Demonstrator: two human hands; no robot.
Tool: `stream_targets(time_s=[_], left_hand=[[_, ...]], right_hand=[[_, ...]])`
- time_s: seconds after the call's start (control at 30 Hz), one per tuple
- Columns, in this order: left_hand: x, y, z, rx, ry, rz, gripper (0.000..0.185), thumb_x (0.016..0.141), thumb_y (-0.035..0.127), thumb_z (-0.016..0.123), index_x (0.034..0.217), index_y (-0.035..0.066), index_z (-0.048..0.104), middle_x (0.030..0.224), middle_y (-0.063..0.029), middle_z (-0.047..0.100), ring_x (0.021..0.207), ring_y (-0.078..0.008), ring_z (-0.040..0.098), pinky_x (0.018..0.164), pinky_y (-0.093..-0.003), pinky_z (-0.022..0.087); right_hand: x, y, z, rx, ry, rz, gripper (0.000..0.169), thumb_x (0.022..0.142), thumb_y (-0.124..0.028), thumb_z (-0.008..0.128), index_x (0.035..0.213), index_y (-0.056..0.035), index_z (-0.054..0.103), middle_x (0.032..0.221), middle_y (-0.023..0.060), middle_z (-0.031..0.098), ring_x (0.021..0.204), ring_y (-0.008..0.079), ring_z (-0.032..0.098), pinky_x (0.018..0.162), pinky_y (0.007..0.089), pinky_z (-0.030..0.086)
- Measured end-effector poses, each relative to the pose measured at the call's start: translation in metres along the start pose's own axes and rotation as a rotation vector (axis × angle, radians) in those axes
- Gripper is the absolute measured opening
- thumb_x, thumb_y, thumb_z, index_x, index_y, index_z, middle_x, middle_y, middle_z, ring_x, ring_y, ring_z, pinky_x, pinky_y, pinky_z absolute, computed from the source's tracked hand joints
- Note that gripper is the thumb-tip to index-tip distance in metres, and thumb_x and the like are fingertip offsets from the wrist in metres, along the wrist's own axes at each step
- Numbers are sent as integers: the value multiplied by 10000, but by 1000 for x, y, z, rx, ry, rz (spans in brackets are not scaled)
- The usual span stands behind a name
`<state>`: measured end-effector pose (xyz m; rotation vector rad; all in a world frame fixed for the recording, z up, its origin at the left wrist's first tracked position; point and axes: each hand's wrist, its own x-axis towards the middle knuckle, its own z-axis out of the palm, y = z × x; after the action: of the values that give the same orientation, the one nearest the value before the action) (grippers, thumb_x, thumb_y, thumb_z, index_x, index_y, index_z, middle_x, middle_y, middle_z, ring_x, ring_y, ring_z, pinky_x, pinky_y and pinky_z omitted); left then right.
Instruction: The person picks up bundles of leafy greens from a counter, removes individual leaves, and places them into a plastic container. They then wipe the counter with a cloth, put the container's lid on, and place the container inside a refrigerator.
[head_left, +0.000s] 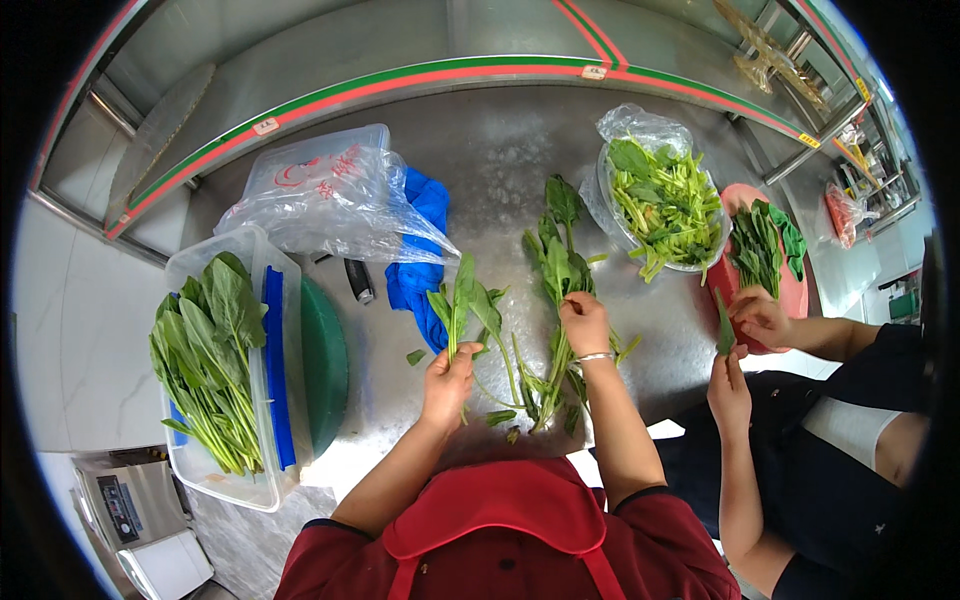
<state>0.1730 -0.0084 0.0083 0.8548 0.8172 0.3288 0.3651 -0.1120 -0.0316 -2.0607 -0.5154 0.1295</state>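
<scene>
My left hand grips a few spinach stalks upright, their leaves pointing away from me. Over a loose pile of spinach on the steel worktable, my right hand has its fingers closed on the stalks. The back of that hand partly hides the fingertips. Between my hands lie a long leafy stalk and some trimmed bits. To the left, a clear plastic bin with blue handles holds a thick bunch of spinach.
A co-worker's hands hold a leaf beside a pink board bearing greens. Cut greens fill a plastic-lined bowl. A blue cloth, bagged container, black handle and green round board lie left. A shelf spans the back.
</scene>
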Motion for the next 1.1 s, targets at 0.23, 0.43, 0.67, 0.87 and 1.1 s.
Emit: stream_targets(time_s=[0.23, 0.43, 0.67, 0.87, 1.1], left_hand=[[10, 4, 31, 156, -184, 193, 183, 819, 113, 565, 991, 50, 569, 779, 37, 499, 644, -36, 439, 550, -172, 353], [28, -7, 54, 197, -248, 253, 179, 812, 130, 587, 969, 48, 563, 854, 20, 553, 800, -69, 478, 696, -197, 385], [20, 20, 36, 134, -60, 82, 185, 829, 163, 577, 940, 16, 588, 835, -6, 585, 767, -71, 506, 703, -212, 405], [13, 22, 40, 187, -98, 196, 141, 820, 198, 589, 883, 73, 604, 718, 60, 554, 467, -11, 327, 408, -169, 243], [16, 34, 13, 32, -36, 61, 197, 829, 231, 577, 905, 49, 578, 739, 18, 528, 460, 0, 287, 395, -169, 211]], right_hand=[[-18, -62, -36, 678, -258, 372, 82, 758, -60, 620, 831, -28, 602, 642, -57, 495, 551, 22, 404, 501, 163, 331], [-35, -77, -32, 589, -377, 142, 63, 771, -51, 610, 813, -5, 602, 773, 4, 531, 654, 66, 479, 588, 191, 388], [-58, -40, -27, 219, -259, -109, 205, 782, -197, 615, 819, 0, 576, 719, 88, 555, 645, 153, 538, 595, 257, 435], [-79, -35, 3, 429, -387, 199, 178, 745, -167, 647, 784, -10, 571, 611, 10, 515, 546, 82, 462, 499, 225, 385], [-73, -32, -18, 820, -492, 639, 198, 864, -180, 489, 917, 1, 548, 734, 79, 602, 645, 147, 571, 518, 242, 387]])
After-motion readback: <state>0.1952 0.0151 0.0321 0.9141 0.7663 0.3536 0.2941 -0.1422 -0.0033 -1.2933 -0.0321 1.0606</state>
